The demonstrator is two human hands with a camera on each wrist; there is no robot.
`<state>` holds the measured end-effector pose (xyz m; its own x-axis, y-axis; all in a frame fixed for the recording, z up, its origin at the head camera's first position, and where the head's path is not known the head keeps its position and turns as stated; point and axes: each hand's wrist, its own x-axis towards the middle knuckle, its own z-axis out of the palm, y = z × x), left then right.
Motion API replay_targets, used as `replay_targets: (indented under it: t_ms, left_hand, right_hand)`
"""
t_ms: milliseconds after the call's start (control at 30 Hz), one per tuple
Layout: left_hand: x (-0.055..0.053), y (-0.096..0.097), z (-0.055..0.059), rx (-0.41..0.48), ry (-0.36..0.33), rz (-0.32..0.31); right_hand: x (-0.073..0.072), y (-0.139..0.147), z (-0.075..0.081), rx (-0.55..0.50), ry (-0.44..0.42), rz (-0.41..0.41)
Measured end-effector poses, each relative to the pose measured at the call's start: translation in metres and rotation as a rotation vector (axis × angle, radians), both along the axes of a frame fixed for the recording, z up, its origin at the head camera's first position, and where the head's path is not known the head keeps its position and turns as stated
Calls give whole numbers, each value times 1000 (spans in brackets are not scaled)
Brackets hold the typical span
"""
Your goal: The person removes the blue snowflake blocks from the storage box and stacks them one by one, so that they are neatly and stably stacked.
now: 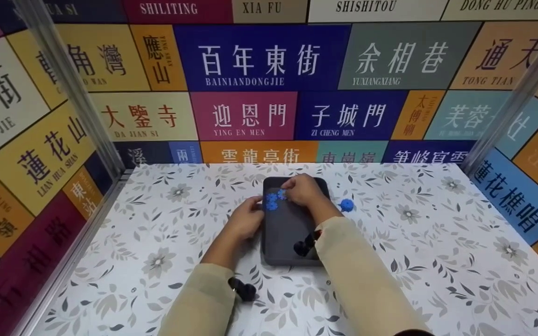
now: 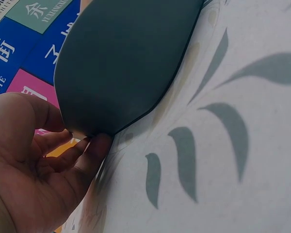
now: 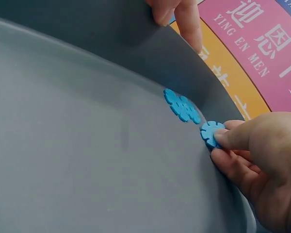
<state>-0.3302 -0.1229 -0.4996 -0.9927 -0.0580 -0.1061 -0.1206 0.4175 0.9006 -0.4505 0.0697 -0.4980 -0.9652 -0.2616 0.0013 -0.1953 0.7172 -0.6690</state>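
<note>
Head view: right hand (image 1: 304,190) pinched a blue disc (image 3: 210,132) beside matching discs (image 1: 272,205), upper left inside the dark tray (image 1: 285,233) at frame centre; left hand (image 1: 246,218), partly hidden, seemingly gripped its edge; a tug there could have scattered them.

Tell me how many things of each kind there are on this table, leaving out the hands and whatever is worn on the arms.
Dark tray: 1
Blue flower-shaped discs: 3 (2 lying in the tray, 1 pinched in the right hand)
Blue rounded piece beside the tray: 1
Total: 5
</note>
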Motion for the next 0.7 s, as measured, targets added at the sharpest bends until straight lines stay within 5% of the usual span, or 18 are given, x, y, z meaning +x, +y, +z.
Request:
replay_targets:
  t_ms: [400, 700]
  left_hand:
    - [0, 1, -1, -4, 47, -10]
    - [0, -1, -3, 5, 78, -11]
  right_hand:
    - [2, -3, 10, -48, -19, -15]
    - [18, 8, 48, -210, 19, -28]
